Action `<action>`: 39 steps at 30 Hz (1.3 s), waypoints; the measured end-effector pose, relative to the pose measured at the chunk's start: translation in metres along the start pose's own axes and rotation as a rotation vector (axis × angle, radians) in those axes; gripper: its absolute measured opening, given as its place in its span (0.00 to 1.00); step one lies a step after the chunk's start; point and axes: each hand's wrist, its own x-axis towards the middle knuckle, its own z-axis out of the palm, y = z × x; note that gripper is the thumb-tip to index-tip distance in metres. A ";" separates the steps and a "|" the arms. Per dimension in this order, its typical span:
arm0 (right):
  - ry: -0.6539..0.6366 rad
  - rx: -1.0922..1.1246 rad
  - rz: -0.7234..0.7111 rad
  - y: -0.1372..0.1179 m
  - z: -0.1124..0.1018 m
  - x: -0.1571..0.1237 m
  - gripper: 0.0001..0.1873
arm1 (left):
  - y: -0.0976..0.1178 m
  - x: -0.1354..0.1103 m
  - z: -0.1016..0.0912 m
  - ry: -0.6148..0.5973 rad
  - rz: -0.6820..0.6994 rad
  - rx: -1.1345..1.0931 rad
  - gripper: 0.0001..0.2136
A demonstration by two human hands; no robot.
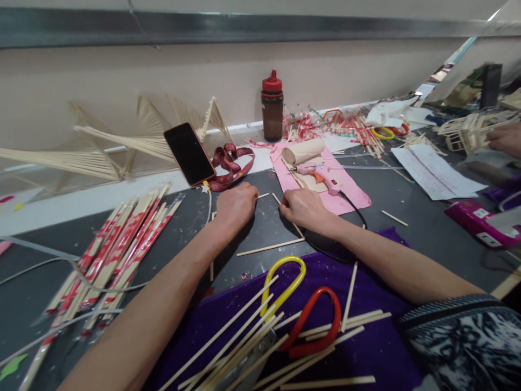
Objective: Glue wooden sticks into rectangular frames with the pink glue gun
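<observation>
Short stick: a little stub, flat on the dark tabletop, dead centre between the two hands, one end at the left fingertips.
Thin stick: slants down from just beside the stub and disappears under the right hand.
Left hand: curled almost to a fist, knuckles up, fingertips nipped on the stub's end. How tight, I cannot tell, as the back of the hand hides the pads.
Right hand: fingers folded down, pinching the thin stick close to its top end.
Step in hand: to my eye, two stick ends being lined up tip to tip, with nothing joined yet.
Next move calls for: small, steady fingers; the ends have to meet square without either stick rolling. The glue gun lies near on the pink mat, so one hand would have to come free to take it.
Loose stick: lies just below both wrists, untouched.
Nearer in: yellow and red handles on the purple cloth, among scattered sticks.
Left: wrapped chopsticks in a heap.
Back: phone, red lanyard, brown bottle.
Far right: another person's hand at a stick model.
</observation>
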 end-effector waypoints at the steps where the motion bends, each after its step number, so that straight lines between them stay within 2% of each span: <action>1: 0.005 0.004 0.003 0.000 0.001 0.000 0.17 | 0.000 0.000 0.000 -0.002 -0.001 0.001 0.16; 18: 0.068 0.030 -0.012 -0.003 0.008 0.003 0.16 | 0.001 0.000 -0.002 -0.018 -0.002 -0.003 0.16; 26: 0.018 0.060 -0.006 -0.005 0.003 0.002 0.15 | 0.002 0.000 -0.002 -0.020 -0.019 -0.035 0.16; 30: 0.004 0.083 -0.034 -0.005 0.003 0.002 0.15 | 0.002 0.000 -0.002 -0.018 -0.022 -0.033 0.16; 39: 0.058 0.093 -0.095 -0.004 0.010 0.001 0.14 | 0.003 0.000 -0.003 -0.014 -0.027 -0.035 0.16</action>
